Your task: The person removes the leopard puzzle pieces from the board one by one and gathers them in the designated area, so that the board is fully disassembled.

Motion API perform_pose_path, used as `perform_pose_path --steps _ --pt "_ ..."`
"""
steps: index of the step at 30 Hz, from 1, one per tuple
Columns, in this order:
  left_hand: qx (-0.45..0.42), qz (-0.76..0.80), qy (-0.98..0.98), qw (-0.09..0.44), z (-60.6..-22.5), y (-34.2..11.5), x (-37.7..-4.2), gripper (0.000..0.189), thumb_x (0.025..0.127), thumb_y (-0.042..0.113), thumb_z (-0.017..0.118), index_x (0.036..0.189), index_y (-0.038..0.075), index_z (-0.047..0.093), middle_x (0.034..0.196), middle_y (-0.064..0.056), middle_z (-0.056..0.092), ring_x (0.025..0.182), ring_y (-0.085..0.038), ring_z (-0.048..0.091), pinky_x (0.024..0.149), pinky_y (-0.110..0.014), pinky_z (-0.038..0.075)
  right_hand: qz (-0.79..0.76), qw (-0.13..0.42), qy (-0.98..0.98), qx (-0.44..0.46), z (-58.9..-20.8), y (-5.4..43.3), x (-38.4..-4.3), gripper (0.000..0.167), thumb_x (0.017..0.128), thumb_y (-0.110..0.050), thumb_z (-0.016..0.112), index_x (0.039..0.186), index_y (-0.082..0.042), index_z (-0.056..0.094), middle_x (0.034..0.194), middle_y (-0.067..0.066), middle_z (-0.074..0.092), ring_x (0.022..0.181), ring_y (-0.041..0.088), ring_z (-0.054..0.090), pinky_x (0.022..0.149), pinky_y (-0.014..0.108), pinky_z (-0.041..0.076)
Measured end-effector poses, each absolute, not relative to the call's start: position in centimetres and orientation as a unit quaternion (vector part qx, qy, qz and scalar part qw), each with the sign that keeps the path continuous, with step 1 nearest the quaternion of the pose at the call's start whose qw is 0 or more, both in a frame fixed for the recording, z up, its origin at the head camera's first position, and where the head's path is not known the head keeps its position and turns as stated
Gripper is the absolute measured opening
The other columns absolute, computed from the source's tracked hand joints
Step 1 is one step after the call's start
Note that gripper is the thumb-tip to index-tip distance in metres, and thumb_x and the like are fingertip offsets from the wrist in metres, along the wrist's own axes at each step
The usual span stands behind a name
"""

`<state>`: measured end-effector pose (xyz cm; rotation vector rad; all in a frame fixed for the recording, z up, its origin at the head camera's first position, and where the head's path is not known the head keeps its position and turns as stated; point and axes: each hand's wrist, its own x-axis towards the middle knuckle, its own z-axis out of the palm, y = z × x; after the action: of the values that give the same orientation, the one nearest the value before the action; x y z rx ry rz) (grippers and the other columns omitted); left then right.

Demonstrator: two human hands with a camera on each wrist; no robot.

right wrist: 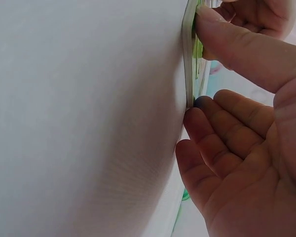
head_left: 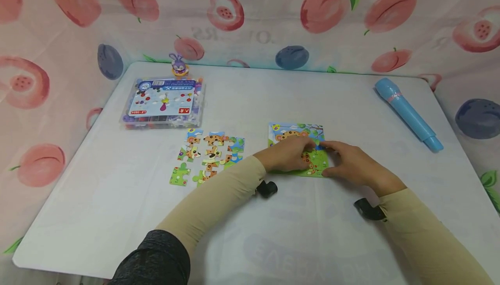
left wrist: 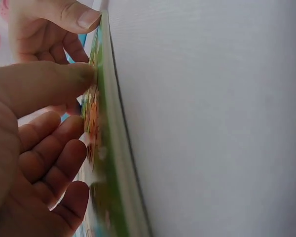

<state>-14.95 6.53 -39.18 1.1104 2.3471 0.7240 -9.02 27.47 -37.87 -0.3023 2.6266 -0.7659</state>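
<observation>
A jigsaw puzzle board (head_left: pixel 297 173) with a cartoon animal on blue and green lies flat on the table. My left hand (head_left: pixel 287 152) is over its middle, covering part of the picture. In the left wrist view the left thumb (left wrist: pixel 69 79) and fingertips touch the board's face, the fingers loosely bent. Along the right edge, my right hand (head_left: pixel 353 163) rests its thumb at the near corner and its index finger higher up. The right wrist view shows the right thumb (right wrist: pixel 241 47) on the corner and the other fingers relaxed against the edge.
Loose puzzle pieces (head_left: pixel 211 157) lie left of the board, partly behind the left forearm. Farther back are a clear plastic case (head_left: pixel 162 103) with a printed label and a small purple rabbit figure (head_left: pixel 179 66). A blue cylindrical tube (head_left: pixel 408 113) lies at the right.
</observation>
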Motion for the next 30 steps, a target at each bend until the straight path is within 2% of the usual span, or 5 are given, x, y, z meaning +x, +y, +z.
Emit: perform_pose_path --steps 6,15,22,30 --pt "0.406 0.248 0.853 0.215 -39.0 6.5 -14.9 0.049 0.09 0.012 0.071 0.135 0.002 0.056 0.125 -0.004 0.064 0.115 -0.013 0.056 0.096 -0.018 0.041 -0.277 0.196 0.935 -0.106 -37.8 27.4 -9.0 0.081 0.085 -0.023 0.081 0.149 0.003 0.039 0.148 0.025 0.044 0.133 0.042 0.042 0.108 0.059 0.034" --pt "0.397 0.242 0.858 0.22 -38.4 5.8 -14.9 0.049 0.09 0.013 0.07 0.136 0.003 0.054 0.127 -0.004 0.061 0.118 -0.014 0.053 0.098 -0.021 0.041 -0.274 0.191 0.936 -0.106 -37.8 27.5 -8.9 0.08 0.085 -0.022 0.081 0.149 0.004 0.04 0.145 0.026 0.046 0.132 0.042 0.043 0.108 0.059 0.034" --pt "0.374 0.253 0.864 0.224 -37.6 3.6 -14.8 0.049 0.09 0.013 0.072 0.135 0.004 0.055 0.127 -0.004 0.06 0.117 -0.014 0.053 0.099 -0.021 0.041 -0.27 0.194 0.937 -0.104 -37.9 27.4 -9.0 0.079 0.085 -0.023 0.081 0.149 0.003 0.041 0.145 0.025 0.047 0.13 0.041 0.044 0.107 0.059 0.035" --pt "0.361 0.274 0.865 0.214 -36.7 -0.2 -14.1 0.049 0.087 0.011 0.075 0.132 0.001 0.057 0.126 -0.007 0.062 0.118 -0.019 0.056 0.101 -0.027 0.044 -0.262 0.201 0.939 -0.093 -37.8 27.1 -9.1 0.081 0.085 -0.025 0.081 0.15 0.002 0.039 0.147 0.025 0.045 0.133 0.042 0.041 0.109 0.061 0.032"
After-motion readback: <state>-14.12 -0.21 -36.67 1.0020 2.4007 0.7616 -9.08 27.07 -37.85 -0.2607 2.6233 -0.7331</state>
